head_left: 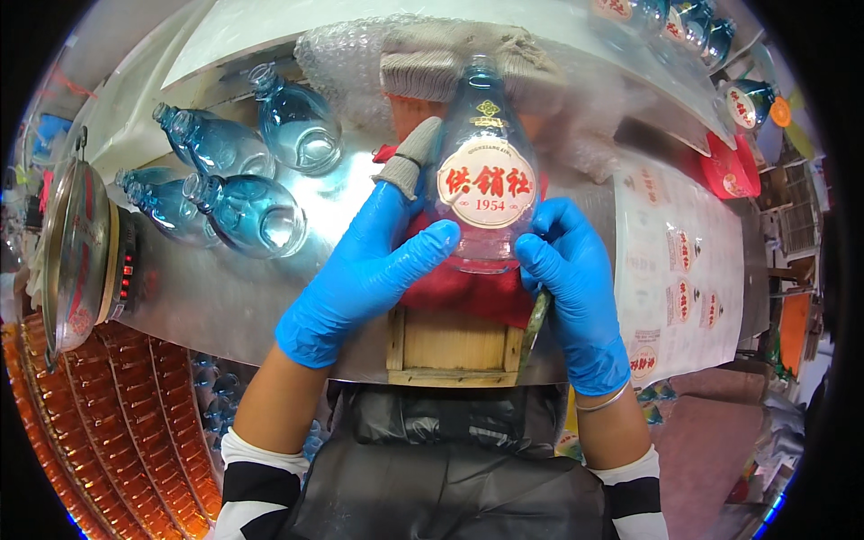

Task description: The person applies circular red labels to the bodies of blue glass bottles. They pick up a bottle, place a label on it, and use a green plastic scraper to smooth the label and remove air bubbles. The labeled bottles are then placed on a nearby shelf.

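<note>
A blue glass bottle (486,121) with a round cream label and red lettering lies in front of me, its neck pointing away. It rests over a red cloth (468,297) on a wooden stand (454,346). My left hand (360,256), in a blue glove, grips the bottle's left side, thumb near its base. A grey knit cover sits on one of its fingers. My right hand (571,274), also gloved, has curled fingers and thumb against the lower right of the bottle. A narrow greenish strip (537,319) shows under that hand; whether it is held is unclear.
Several plain blue bottles (261,216) lie at the left on the metal table (243,297). Folded knit cloth (423,67) and bubble wrap (333,67) are at the bottle's neck. Right: a printed label sheet (661,288), a red container (729,166) and labelled bottles (742,103). A round device (81,252) stands far left.
</note>
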### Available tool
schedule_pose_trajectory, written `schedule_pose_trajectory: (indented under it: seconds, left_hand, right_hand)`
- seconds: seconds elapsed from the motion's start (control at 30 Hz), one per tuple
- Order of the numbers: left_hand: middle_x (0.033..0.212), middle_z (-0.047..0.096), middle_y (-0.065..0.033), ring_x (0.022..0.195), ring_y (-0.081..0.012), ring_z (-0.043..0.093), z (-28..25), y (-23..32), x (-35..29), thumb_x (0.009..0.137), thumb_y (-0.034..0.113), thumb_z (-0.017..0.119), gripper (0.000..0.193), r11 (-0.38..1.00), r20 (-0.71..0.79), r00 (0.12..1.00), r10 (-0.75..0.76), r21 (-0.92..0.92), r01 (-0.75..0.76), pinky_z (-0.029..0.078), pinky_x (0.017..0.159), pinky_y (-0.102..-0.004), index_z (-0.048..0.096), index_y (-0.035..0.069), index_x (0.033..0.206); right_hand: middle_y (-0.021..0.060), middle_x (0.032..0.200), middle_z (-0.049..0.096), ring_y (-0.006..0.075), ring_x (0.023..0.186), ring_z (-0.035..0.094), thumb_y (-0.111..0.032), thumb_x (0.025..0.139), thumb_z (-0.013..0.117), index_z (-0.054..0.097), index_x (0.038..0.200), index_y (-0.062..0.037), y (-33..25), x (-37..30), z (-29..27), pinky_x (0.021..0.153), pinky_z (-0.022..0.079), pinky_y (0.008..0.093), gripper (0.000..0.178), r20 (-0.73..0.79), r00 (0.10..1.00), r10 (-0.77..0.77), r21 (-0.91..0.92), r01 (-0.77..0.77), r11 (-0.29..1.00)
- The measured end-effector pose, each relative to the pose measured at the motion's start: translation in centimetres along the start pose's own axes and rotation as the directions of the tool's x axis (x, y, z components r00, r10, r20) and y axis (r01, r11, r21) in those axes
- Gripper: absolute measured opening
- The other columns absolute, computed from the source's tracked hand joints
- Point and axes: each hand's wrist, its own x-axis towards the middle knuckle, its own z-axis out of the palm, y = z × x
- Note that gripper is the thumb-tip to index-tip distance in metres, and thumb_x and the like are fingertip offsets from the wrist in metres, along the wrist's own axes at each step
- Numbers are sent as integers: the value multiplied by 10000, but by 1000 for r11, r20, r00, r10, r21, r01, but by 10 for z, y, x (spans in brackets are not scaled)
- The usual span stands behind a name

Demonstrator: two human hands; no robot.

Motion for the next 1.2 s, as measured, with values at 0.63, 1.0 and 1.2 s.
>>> schedule_pose_trajectory:
  seconds: [0.63, 1.0, 1.2]
  left_hand:
    - [1318, 398, -144, 1156, -248, 461, 12, -12, -10, 588, 302, 833, 1135, 902, -180, 962, 205, 415, -114, 336, 1003, -398, 108, 63, 1428]
    - [1312, 431, -115, 1192, -245, 449, 30, -17, -11, 638, 344, 781, 1009, 923, -342, 910, 235, 372, -99, 25, 1098, -447, 193, 32, 1396]
    - [1376, 380, -104, 1301, -238, 321, 14, -12, -23, 693, 362, 746, 932, 681, -141, 956, 258, 729, -76, -63, 1102, -446, 219, 33, 1387]
  right_hand:
    - [-24, 927, 614, 167, 756, 571, -93, 589, 731, 684, 812, -144, -45, -15, -10, 652, 430, 315, 233, 601, 392, -696, -663, 731, -162]
    - [-120, 967, 590, 99, 800, 497, -189, 623, 686, 691, 897, -262, -41, -40, -8, 764, 371, 308, 283, 850, 294, -437, -505, 689, -519]
    - [-131, 969, 611, 96, 818, 524, -198, 595, 735, 672, 832, -329, -69, -25, -26, 882, 338, 377, 278, 782, 420, -460, -605, 690, -397]
